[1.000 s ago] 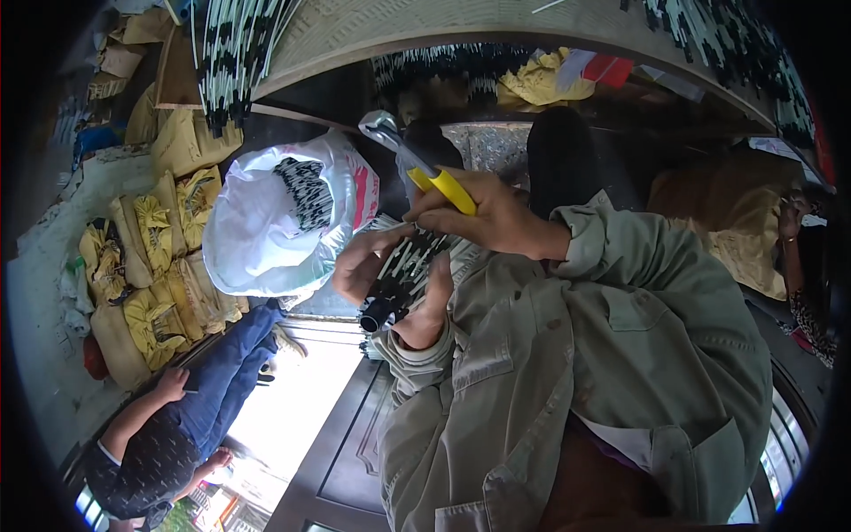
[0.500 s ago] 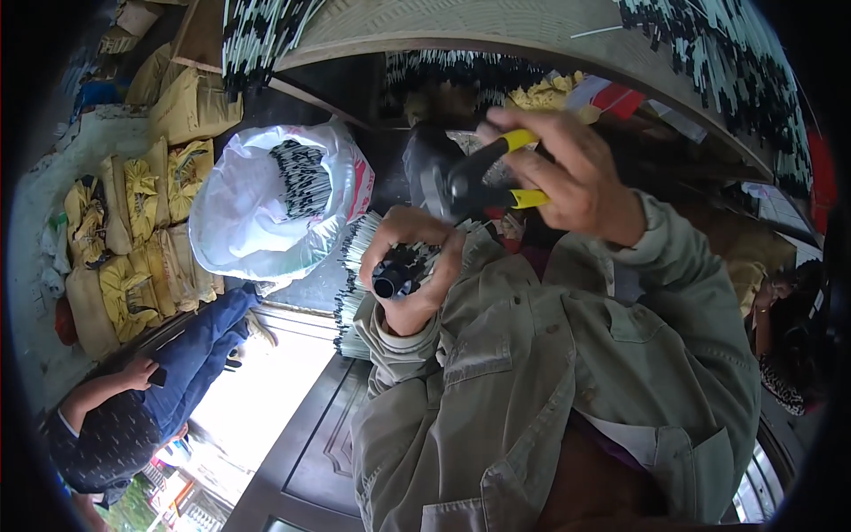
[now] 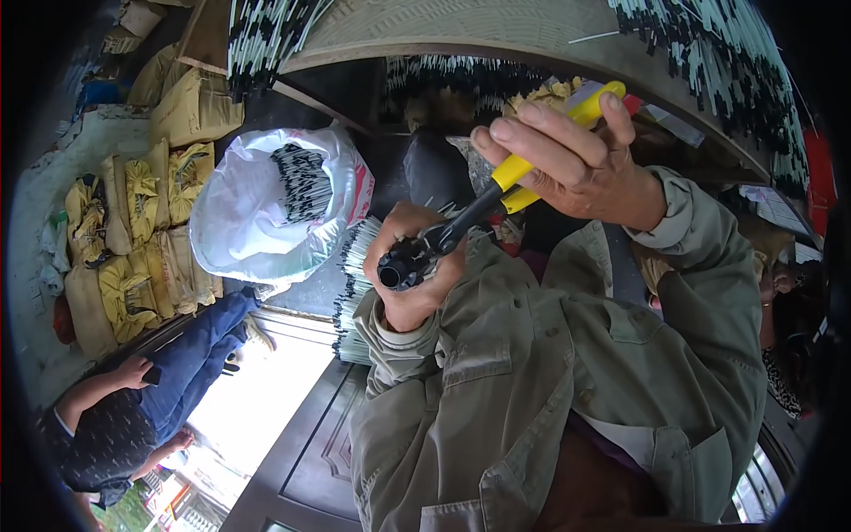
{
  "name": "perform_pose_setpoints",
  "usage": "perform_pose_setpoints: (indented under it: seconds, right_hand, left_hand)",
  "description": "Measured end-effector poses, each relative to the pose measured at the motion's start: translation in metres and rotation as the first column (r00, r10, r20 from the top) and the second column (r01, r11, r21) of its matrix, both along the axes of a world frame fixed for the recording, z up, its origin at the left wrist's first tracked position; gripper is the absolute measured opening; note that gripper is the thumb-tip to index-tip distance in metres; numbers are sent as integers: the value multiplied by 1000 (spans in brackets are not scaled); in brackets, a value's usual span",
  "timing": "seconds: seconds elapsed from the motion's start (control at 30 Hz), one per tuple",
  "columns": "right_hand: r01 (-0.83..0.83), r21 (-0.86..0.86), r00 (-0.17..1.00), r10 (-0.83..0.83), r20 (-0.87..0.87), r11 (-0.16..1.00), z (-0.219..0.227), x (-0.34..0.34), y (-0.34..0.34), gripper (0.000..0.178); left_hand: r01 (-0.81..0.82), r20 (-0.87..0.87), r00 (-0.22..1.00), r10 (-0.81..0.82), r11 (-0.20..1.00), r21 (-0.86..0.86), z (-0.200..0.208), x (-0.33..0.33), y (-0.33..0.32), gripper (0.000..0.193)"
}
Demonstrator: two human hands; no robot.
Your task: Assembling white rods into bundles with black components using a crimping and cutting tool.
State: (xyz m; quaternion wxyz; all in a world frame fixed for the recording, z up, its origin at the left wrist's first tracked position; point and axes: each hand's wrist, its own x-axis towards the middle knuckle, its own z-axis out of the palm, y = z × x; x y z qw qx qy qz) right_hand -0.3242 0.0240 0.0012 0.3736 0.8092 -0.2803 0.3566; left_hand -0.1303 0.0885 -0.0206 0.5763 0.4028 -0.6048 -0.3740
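My left hand [image 3: 412, 266] is wrapped round a black tubular piece [image 3: 399, 269], its open round end facing up. In my right hand [image 3: 572, 164] is a pair of pliers [image 3: 470, 213] with dark jaws and yellow handles. The fingers lie around the handles, which are close together. The jaws reach down to the black piece beside my left fingers; whether they grip it is too small to tell. Behind and below my left hand stands a dense bundle of thin pale sticks with black tips [image 3: 353, 293].
A white plastic bag [image 3: 239, 213] holding black-and-white sticks stands to the left. Ahead is a curved wooden table [image 3: 479, 27] with stick bundles at both ends. Yellow-wrapped packets [image 3: 128, 288] and a cardboard box [image 3: 197, 106] lie far left. Another person [image 3: 106, 434] is at lower left.
The pliers have swung down and left from above my left hand, and their jaws now meet the black piece. Their handles have come together. My left hand has barely moved.
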Motion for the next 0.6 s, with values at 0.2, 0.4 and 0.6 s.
perform_pose_setpoints:
  seconds: [0.2,0.4,0.6]
  right_hand:
    - [45,48,999,-44,-8,998,-13,0,12,19]
    - [-155,442,973,213,-84,883,7,-20,12,25]
    - [-486,689,863,420,280,538,13,-25,6,23]
  left_hand:
    - [-91,90,991,97,993,-69,0,0,1,20]
    - [-34,144,989,32,999,13,2,3,3,21]
    - [39,-96,995,-38,999,10,-6,2,3,23]
